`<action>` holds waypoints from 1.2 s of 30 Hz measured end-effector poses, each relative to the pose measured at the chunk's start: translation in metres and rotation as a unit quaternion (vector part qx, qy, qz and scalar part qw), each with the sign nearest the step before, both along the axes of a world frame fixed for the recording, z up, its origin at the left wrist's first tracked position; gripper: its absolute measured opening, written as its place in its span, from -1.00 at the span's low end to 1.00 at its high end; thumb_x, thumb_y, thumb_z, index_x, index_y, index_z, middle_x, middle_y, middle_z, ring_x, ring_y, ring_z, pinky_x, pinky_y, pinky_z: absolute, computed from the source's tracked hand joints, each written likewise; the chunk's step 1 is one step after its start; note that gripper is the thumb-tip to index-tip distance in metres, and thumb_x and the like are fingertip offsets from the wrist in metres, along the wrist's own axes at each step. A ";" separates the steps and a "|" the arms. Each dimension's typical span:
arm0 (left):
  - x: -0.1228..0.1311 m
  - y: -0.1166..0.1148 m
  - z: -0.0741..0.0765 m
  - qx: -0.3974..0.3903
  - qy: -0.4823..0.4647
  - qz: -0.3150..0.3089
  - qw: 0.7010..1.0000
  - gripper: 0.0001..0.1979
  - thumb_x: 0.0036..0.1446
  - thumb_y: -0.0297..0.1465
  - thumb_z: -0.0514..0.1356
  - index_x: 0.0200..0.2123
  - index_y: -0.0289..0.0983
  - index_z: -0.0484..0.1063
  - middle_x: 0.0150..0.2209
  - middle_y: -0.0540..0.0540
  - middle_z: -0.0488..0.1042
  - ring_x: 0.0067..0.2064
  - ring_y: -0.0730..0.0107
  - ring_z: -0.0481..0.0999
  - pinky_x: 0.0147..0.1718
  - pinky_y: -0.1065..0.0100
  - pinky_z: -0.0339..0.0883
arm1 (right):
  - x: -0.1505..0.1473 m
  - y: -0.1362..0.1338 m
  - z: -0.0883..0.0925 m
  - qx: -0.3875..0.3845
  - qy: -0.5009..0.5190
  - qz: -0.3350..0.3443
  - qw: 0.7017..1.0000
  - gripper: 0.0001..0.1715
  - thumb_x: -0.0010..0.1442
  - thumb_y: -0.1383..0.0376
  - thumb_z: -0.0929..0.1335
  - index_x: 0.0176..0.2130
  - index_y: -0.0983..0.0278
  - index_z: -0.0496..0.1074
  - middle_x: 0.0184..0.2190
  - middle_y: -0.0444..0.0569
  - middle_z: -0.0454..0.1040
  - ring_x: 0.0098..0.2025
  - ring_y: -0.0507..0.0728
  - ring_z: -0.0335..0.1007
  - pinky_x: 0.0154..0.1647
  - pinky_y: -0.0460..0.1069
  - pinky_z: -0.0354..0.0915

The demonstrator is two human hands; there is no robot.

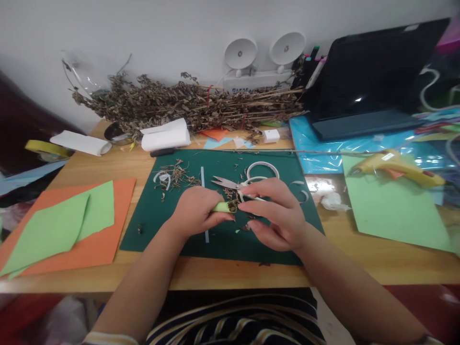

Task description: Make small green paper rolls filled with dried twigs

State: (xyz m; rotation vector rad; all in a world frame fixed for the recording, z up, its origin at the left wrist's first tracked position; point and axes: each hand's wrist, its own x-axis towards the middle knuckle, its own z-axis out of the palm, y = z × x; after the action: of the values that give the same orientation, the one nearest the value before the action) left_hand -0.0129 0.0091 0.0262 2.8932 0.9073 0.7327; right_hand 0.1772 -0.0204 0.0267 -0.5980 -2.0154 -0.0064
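Note:
My left hand [194, 211] is closed around a light green paper tube [220, 207], held above the dark green cutting mat [151, 235]. Brown dried leaf bits [233, 206] fill the tube's right end. My right hand [278, 213] is just to the right of that end, its fingers curved and apart, and I see nothing between them. Scissors [225, 182] with white handles lie on the mat behind the hands, blades spread. A white ring [264, 165] lies beyond the scissors, partly hidden. Dried stems [178, 175] are heaped at the mat's back left.
Bundled dried plants [172, 103] line the wall. Green paper [50, 230] over orange paper [120, 201] lies left; a yellow glue gun [402, 170] rests on green paper [395, 220] at right. A black tablet [373, 76] stands back right. White paper rolls [167, 136] lie behind the mat.

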 end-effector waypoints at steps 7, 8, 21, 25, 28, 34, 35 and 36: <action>-0.002 0.000 0.000 0.008 0.006 0.009 1.000 -0.43 0.09 -0.03 -0.27 -0.61 -0.31 0.26 -0.69 -0.05 0.33 -0.62 0.44 0.30 -0.61 0.42 0.06 | -0.004 0.001 0.000 -0.007 -0.072 0.003 0.997 -0.76 0.00 0.32 0.24 -0.24 0.26 0.30 -0.17 0.05 0.34 -0.18 0.11 0.29 -0.22 0.05 0.27; -0.002 0.000 0.000 0.008 0.010 0.010 1.000 -0.42 0.10 -0.03 -0.27 -0.61 -0.31 0.26 -0.69 -0.05 0.32 -0.62 0.44 0.29 -0.61 0.41 0.06 | -0.004 0.001 0.000 -0.006 -0.076 0.001 0.997 -0.76 0.00 0.32 0.24 -0.25 0.27 0.30 -0.17 0.06 0.35 -0.18 0.11 0.29 -0.21 0.06 0.26; -0.001 0.001 -0.001 -0.052 -0.006 -0.005 0.999 -0.42 0.09 -0.03 -0.28 -0.60 -0.31 0.27 -0.67 -0.06 0.34 -0.60 0.46 0.30 -0.58 0.43 0.10 | 0.001 0.000 0.000 -0.032 -0.005 0.010 0.999 -0.78 -0.01 0.35 0.24 -0.28 0.27 0.33 -0.18 0.05 0.35 -0.20 0.10 0.31 -0.23 0.05 0.26; -0.001 0.001 -0.002 -0.054 -0.007 -0.009 0.998 -0.41 0.09 -0.02 -0.28 -0.57 -0.31 0.29 -0.65 -0.07 0.34 -0.59 0.46 0.31 -0.58 0.43 0.10 | 0.000 0.000 0.002 -0.024 -0.055 0.012 0.998 -0.80 0.01 0.31 0.24 -0.28 0.26 0.34 -0.16 0.04 0.35 -0.17 0.09 0.29 -0.20 0.05 0.25; -0.001 0.001 -0.001 -0.049 0.009 0.001 0.999 -0.40 0.09 -0.02 -0.30 -0.57 -0.31 0.29 -0.65 -0.08 0.35 -0.58 0.43 0.32 -0.58 0.42 0.10 | 0.000 0.001 0.003 -0.020 -0.080 0.010 0.997 -0.81 0.02 0.30 0.24 -0.29 0.26 0.33 -0.15 0.04 0.36 -0.16 0.09 0.28 -0.17 0.05 0.24; -0.003 0.001 -0.001 -0.036 0.025 0.010 0.999 -0.39 0.08 -0.01 -0.32 -0.61 -0.31 0.27 -0.69 -0.07 0.32 -0.62 0.43 0.29 -0.61 0.41 0.08 | 0.000 0.003 0.004 -0.039 -0.108 0.012 0.993 -0.80 0.04 0.29 0.24 -0.27 0.27 0.33 -0.10 0.07 0.34 -0.12 0.12 0.27 -0.15 0.08 0.22; -0.003 0.002 -0.001 -0.035 0.025 0.007 0.999 -0.39 0.08 -0.01 -0.32 -0.60 -0.31 0.27 -0.68 -0.07 0.32 -0.61 0.43 0.30 -0.60 0.42 0.08 | 0.000 0.002 0.004 -0.044 -0.102 0.017 0.994 -0.80 0.04 0.29 0.24 -0.28 0.28 0.33 -0.11 0.08 0.35 -0.13 0.12 0.28 -0.16 0.08 0.23; -0.003 0.002 -0.001 -0.035 0.023 0.004 0.999 -0.39 0.09 -0.01 -0.31 -0.60 -0.31 0.28 -0.68 -0.07 0.33 -0.61 0.43 0.31 -0.60 0.42 0.08 | -0.001 0.002 0.004 -0.050 -0.088 0.023 0.995 -0.81 0.03 0.29 0.24 -0.29 0.29 0.34 -0.12 0.09 0.35 -0.15 0.13 0.29 -0.17 0.08 0.23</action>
State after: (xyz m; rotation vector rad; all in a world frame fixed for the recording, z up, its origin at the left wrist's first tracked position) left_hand -0.0156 0.0108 0.0250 2.8576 0.9305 0.6243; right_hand 0.1766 -0.0183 0.0309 -0.6325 -2.2102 0.0723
